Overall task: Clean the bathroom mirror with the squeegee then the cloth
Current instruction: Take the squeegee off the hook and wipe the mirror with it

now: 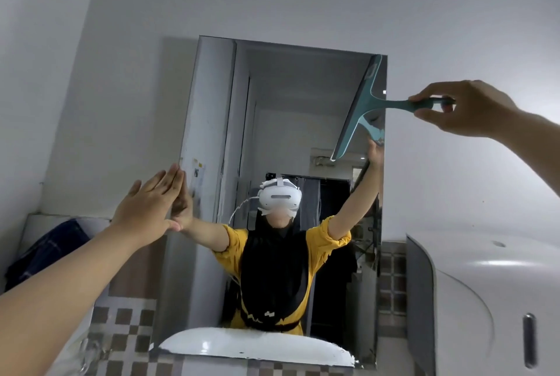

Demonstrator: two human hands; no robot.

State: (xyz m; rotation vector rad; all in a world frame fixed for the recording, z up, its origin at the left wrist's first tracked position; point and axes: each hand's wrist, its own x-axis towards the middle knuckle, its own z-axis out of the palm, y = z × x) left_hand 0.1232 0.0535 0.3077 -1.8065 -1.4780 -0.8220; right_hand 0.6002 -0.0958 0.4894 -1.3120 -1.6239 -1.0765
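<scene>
A frameless rectangular mirror hangs on the white wall and reflects a person in a yellow top with both arms raised. My right hand grips the handle of a teal squeegee. Its blade stands nearly upright against the glass at the mirror's top right corner. My left hand is flat with fingers together, its fingertips pressed on the mirror's left edge at mid height. No cloth is in view.
A white plastic dispenser is mounted on the wall to the right of the mirror. Dark blue fabric hangs at the left. Brown and white checked tiles run below the mirror.
</scene>
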